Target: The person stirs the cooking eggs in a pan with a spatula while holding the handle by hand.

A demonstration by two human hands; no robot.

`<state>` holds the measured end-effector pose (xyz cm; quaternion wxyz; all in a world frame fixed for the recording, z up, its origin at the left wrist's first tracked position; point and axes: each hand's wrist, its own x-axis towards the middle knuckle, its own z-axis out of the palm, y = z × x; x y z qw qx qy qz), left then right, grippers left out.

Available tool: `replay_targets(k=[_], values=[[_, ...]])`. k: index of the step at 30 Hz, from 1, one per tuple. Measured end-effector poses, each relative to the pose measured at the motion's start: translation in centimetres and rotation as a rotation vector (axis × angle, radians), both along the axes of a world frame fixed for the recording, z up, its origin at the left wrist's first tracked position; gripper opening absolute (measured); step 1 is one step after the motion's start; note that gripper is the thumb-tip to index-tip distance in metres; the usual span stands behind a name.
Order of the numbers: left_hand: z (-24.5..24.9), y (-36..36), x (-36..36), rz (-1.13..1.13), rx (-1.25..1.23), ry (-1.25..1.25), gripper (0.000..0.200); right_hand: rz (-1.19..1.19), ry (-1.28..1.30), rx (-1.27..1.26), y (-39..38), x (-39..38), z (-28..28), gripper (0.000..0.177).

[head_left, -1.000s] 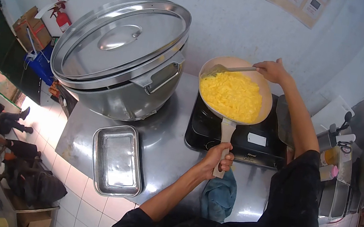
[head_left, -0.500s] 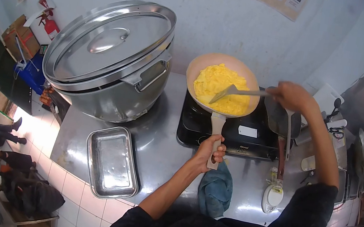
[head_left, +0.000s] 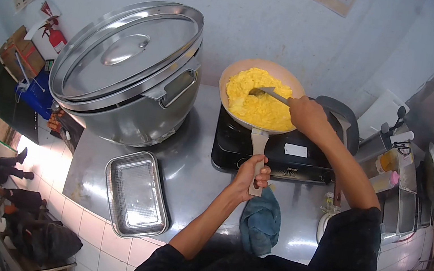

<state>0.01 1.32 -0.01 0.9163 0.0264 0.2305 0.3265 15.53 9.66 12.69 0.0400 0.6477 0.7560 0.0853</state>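
Note:
Yellow scrambled egg [head_left: 262,98] fills much of a beige frying pan [head_left: 290,79], which rests on a black gas stove [head_left: 232,148]. Below the pan, my left hand [head_left: 252,175] is wrapped round its beige handle [head_left: 259,141]. My right hand [head_left: 308,116], at the pan's right edge, grips a grey spatula [head_left: 274,93] whose blade rests in the egg. A teal cloth [head_left: 260,223] lies on the counter just below my left hand.
A huge lidded metal pot [head_left: 172,93] stands left of the stove. In front of it lies a metal tray [head_left: 136,194]. A dark pan [head_left: 341,111] and a utensil holder [head_left: 374,144] are at the right. A seated person [head_left: 5,166] is at far left.
My right hand has moved left and down, nearer the pan, and the spatula blade has shifted up within the egg. My left hand still grips the handle.

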Motion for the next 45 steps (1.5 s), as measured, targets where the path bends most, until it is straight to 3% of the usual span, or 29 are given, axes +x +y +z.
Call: replay_targets(k=[7,10,14,18,23,28,32,35,45], values=[[-0.1,0.0,0.0,0.002,0.004,-0.009,0.015,0.083,0.020,-0.048,-4.3,-3.7,5.2,0.017],[-0.1,0.0,0.1,0.009,0.007,-0.005,0.015,0.147,0.035,-0.039,-2.8,-4.7,2.1,0.017],[0.0,0.0,0.0,0.013,0.035,0.013,0.016,0.027,0.085,-0.016,1.1,-4.5,-1.7,0.017],[0.0,0.0,-0.1,0.013,0.038,0.010,0.016,0.019,0.071,0.109,3.1,-2.7,-2.2,0.018],[0.1,0.1,-0.3,0.013,0.043,0.015,0.016,-0.006,0.026,0.037,1.1,-1.5,1.8,0.018],[0.0,0.2,-0.3,0.009,0.033,0.007,0.016,0.029,0.029,-0.091,-5.9,-3.7,8.4,0.017],[0.0,0.2,-0.2,0.013,0.019,-0.006,0.016,0.121,0.046,-0.167,-7.4,-5.4,8.3,0.017],[0.2,0.0,-0.1,0.019,0.019,-0.007,0.016,0.106,0.157,-0.164,-5.0,-6.2,6.2,0.016],[-0.1,-0.2,0.0,0.010,0.020,0.006,0.015,-0.013,0.095,-0.214,2.9,-6.3,3.5,0.018]])
